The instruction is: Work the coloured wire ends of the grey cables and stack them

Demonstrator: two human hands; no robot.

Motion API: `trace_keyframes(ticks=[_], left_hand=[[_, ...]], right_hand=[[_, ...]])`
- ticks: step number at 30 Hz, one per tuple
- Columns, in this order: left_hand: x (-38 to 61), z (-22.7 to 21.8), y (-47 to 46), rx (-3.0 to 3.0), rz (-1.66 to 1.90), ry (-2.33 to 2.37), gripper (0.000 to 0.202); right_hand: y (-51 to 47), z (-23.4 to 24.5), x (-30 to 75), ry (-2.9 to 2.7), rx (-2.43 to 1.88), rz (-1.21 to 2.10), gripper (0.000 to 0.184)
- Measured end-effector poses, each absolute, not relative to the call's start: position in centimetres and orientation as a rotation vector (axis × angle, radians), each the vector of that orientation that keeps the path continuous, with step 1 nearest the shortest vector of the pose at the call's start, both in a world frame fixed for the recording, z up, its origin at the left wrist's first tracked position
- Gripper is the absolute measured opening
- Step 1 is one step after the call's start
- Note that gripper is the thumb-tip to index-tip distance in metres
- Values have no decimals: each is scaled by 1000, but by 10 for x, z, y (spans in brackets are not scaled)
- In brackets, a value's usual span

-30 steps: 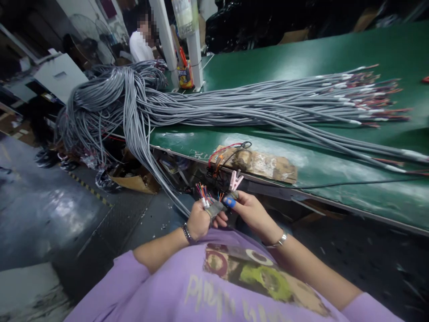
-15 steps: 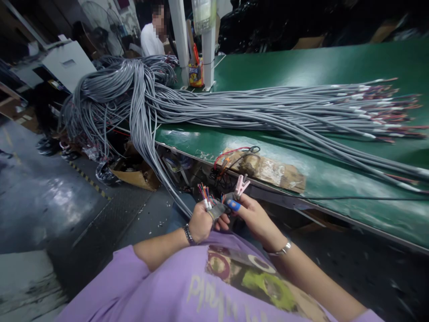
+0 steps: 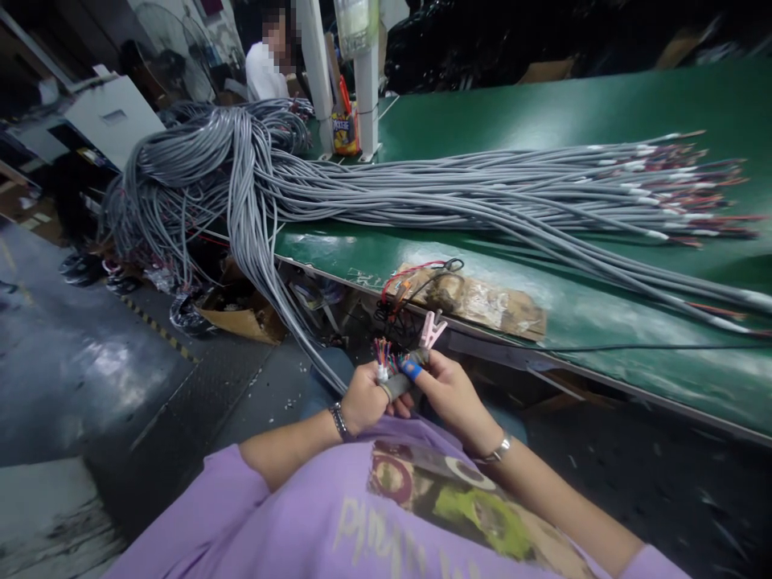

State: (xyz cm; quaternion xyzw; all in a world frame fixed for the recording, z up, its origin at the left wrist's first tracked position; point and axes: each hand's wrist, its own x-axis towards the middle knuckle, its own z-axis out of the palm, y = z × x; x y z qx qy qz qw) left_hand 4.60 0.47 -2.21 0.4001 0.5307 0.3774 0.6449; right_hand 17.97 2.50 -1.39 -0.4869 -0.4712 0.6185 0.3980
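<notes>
My left hand [image 3: 363, 400] is closed round the ends of grey cables [image 3: 326, 371], where white sleeves and fanned-out coloured wires [image 3: 382, 351] stick up past the fingers. A grey strip or tube-like piece [image 3: 396, 388] stretches from this hand to the other; its exact kind is unclear. My right hand [image 3: 455, 394], with a blue wrap [image 3: 411, 369] on the thumb, pinches the far end of that piece. The thumb lies beside the wire tips. Just beyond the right fingers is a pink clothespin [image 3: 433, 330]; what it clips is hidden.
Many grey cables [image 3: 386, 181] lie along the green bench [image 3: 603, 108], stripped ends at right, a drooping heap at left. A wooden board [image 3: 507, 314] with black and red leads sits at the bench edge. A cardboard box [image 3: 241, 318] stands below. A person [image 3: 265, 72] is behind.
My hands have turned slightly, and the grey piece between them now looks rounder and straighter. The coloured wires stand closer to the right thumb. The view has shifted a little.
</notes>
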Motion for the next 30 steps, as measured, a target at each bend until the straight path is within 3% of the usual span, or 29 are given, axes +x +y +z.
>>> trace_keyframes(ticks=[12,21,30], left_hand=[[49,-22,4,761,972,1223,48],[46,-12,5,760,1006,1236,47],[41,-6,13,762,885,1047,47]], right_hand=[[21,-6,173,-1046,-1028,1796,44],[24,-22,183,-956,-1179,1638,40],[47,-21,193,-715,-1041,1772,48]])
